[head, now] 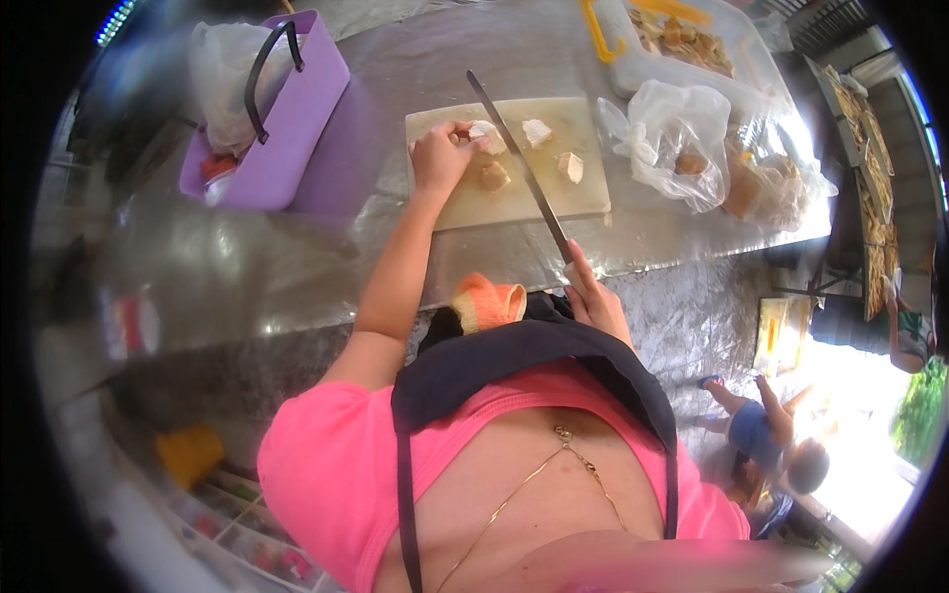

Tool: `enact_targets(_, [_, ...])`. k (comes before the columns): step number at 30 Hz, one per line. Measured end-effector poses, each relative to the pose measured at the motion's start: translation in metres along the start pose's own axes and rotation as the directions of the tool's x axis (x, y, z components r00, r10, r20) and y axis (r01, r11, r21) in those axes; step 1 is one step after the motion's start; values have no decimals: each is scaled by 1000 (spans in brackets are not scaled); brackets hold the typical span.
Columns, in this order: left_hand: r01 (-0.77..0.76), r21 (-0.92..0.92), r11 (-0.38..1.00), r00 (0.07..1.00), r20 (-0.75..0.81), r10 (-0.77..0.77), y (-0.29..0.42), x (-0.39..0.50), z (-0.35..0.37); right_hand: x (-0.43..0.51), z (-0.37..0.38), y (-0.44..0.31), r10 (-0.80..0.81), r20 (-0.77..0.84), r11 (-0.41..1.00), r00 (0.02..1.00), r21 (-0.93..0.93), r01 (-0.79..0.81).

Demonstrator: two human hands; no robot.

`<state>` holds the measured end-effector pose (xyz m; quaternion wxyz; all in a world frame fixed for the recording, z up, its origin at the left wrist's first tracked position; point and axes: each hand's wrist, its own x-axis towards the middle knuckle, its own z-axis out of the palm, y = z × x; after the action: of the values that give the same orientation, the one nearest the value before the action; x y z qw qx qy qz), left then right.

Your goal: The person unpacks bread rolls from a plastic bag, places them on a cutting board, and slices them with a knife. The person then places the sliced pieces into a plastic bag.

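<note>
A pale cutting board lies on the table with several chunks of what looks like bread. My left hand, at the board's left side, pinches a white-sided bread chunk between fingers and thumb. Just below it sits a browner bread chunk. To the right of the blade rest two more, an upper bread chunk and a lower bread chunk. My right hand grips the light handle of a long, narrow-bladed knife. Its blade slants across the board, close beside the held chunk.
Left stands a purple basket with a dark handle and a plastic bag inside. A clear plastic bin of bread pieces and a plastic bag are at right. An orange cloth hangs by the table edge. A person is beyond.
</note>
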<state>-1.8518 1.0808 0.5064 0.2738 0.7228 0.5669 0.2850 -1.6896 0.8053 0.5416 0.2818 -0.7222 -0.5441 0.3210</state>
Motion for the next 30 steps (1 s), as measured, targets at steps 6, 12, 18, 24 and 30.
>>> enact_targets(6, [-20, -91, 996, 995, -95, 12, -9, -7, 14, 3, -6, 6, 16, 67, 996, 998, -92, -10])
enact_targets(12, [-227, -301, 926, 972, -17, 233, -7, 3, 7, -3, -13, 9, -11, 11, 1000, 1000, -2, 11])
enact_targets(18, [-285, -380, 880, 933, 102, 346, 14, 23, 0, 2, -12, 17, 15, -2, 998, 1000, -63, -15])
enact_targets(24, [-328, -118, 937, 943, 15, 332, 16, 8, 12, 0, -5, 17, 72, 32, 997, 997, -17, -71])
enact_targets(30, [-233, -238, 943, 972, -30, 233, 8, 4, 16, 0, -2, 14, 65, 52, 998, 997, -17, -64])
